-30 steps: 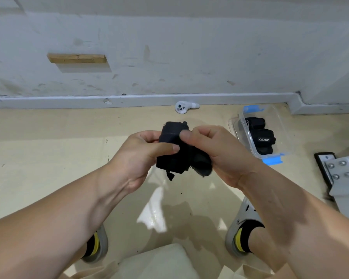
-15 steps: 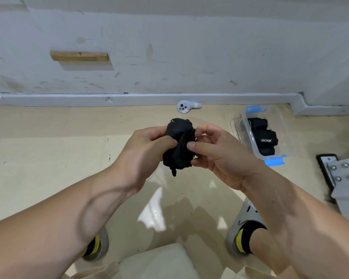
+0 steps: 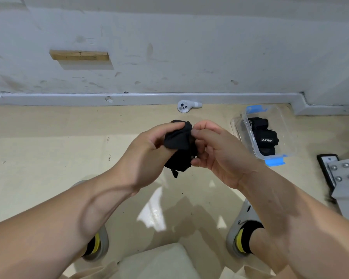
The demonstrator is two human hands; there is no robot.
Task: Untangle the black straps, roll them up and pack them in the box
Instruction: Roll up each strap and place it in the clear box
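Observation:
A bunched black strap [image 3: 178, 150] hangs in the air between both hands, above the floor. My left hand [image 3: 147, 154] grips its left side with thumb and fingers curled round it. My right hand [image 3: 216, 150] pinches its upper right edge, with the other fingers curled against its side. A short tail of the strap dangles below. To the right, a clear plastic box [image 3: 286, 135] with blue clips stands on the floor and holds rolled black straps [image 3: 267, 140], one with white lettering.
A white controller [image 3: 186, 106] lies by the skirting board of the wall. A grey metal bracket with bolts [image 3: 345, 176] and a black device sit at the far right. My two shoes [image 3: 244, 236] stand on the beige floor below.
The strap has been squeezed into a tighter bundle and lifted a little. My right fingers have shifted from covering its front to pinching its upper edge.

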